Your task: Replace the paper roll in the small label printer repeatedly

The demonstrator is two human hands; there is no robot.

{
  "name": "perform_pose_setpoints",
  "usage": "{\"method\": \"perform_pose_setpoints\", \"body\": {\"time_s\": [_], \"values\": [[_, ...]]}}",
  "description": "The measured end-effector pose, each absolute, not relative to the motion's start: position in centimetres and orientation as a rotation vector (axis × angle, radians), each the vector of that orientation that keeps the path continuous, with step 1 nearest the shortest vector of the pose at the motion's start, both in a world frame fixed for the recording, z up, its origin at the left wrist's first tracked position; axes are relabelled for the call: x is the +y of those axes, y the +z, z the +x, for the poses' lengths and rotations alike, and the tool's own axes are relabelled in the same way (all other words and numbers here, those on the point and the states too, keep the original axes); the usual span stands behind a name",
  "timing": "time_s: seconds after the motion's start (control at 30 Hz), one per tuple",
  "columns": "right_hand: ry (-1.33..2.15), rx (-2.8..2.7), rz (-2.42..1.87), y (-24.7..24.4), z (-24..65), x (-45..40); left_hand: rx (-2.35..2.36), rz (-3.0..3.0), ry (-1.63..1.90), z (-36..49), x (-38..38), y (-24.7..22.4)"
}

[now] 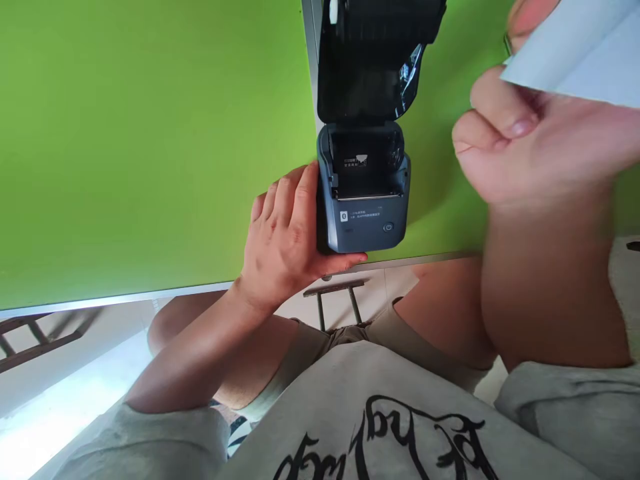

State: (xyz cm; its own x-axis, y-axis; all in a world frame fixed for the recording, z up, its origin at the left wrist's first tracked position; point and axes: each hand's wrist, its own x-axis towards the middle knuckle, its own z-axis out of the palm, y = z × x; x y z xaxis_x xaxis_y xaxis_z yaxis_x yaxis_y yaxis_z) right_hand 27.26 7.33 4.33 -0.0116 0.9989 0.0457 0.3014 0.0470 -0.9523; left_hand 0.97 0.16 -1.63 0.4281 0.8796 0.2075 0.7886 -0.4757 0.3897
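Note:
A small dark blue-grey label printer [367, 223] stands near the table's front edge with its black lid [360, 87] swung up and back. Its paper bay [367, 160] holds no roll; a small printed label shows inside. My left hand [285, 227] wraps the printer's left side, with the thumb along its front bottom edge. To the right of the printer and raised above the table, my right hand [520, 133] has curled fingers around white paper [590, 53]. That paper covers part of the hand and runs out of the upper right of the view.
The green tabletop [150, 153] has a metal seam [311, 40] behind the printer and a metal front edge [120, 298]. Below it are my legs [445, 313] and a stool frame [335, 290]. Another dark frame [40, 337] is on the floor at left.

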Motion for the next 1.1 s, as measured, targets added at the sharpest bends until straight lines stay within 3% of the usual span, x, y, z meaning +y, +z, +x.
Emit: {"method": "perform_pose_setpoints", "body": {"time_s": [0.23, 0.43, 0.67, 0.87, 1.1], "values": [[0.740, -1.174, -1.365, -0.7, 25.7, 8.0, 1.475, 2.483, 0.564, 1.1, 0.2, -1.4], [0.432, -1.722, -1.520, 0.3, 25.9, 6.8, 1.440, 2.514, 0.582, 1.0, 0.3, -1.3], [0.248, -1.791, -1.604, 0.4, 27.2, 7.0, 1.447, 2.502, 0.586, 1.0, 0.2, -1.3], [0.291, -1.871, -1.840, 0.5, 26.9, 7.2, 1.440, 2.523, 0.603, 1.0, 0.3, -1.2], [0.260, -1.878, -1.574, 1.5, 28.1, 6.2, 1.504, 2.516, 0.591, 1.3, 0.1, -1.4]]}}
